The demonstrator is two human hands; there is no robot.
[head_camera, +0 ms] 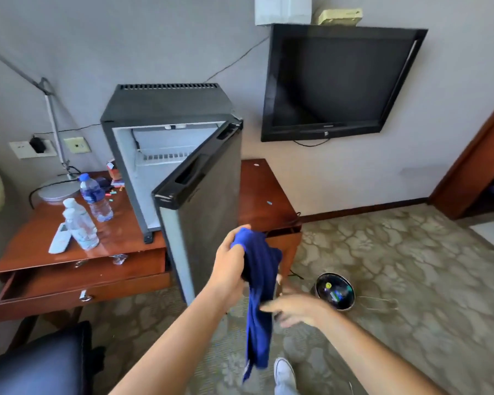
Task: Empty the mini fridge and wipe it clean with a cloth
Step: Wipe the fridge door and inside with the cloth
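Note:
A black mini fridge (pixel 166 109) stands on a wooden desk (pixel 120 246) with its door (pixel 208 201) swung wide open. The white inside shows a wire shelf and no items that I can see. My left hand (pixel 231 263) grips the top of a blue cloth (pixel 258 309), which hangs down in front of the door. My right hand (pixel 294 310), blurred, has relaxed fingers touching the cloth lower down. Three water bottles (pixel 93 199) stand on the desk left of the fridge.
A desk lamp (pixel 57 189) and small coloured bits sit on the desk, and its drawer (pixel 77 292) is pulled out. A black chair (pixel 37 363) is at lower left. A round bin (pixel 335 292) stands on the carpet; a TV (pixel 337 81) hangs on the wall.

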